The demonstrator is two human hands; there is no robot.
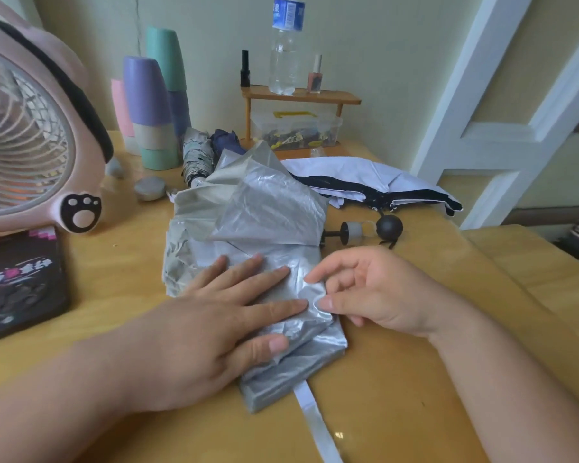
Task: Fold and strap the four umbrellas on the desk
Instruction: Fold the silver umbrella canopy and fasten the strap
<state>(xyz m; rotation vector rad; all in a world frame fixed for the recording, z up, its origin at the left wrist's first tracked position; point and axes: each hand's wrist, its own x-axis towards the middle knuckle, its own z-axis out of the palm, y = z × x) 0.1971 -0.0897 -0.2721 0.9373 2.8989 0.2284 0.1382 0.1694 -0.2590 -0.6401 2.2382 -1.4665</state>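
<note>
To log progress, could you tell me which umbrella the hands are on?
The silver umbrella, nearest the camera: left hand presses it flat, right hand pinches its fold. The white umbrella, patterned umbrella and navy umbrella lie untouched behind it.

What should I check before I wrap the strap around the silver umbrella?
1. Left hand presses silver umbrella flat: ok.
2. Right hand pinches its folded edge: ok.
3. Strap lies free on the desk: ok.
4. Upper fabric folded in: not ok, it stands loose.
5. Strap fastener sound: cannot tell.
6. White umbrella folded: not ok, it lies spread.
</note>
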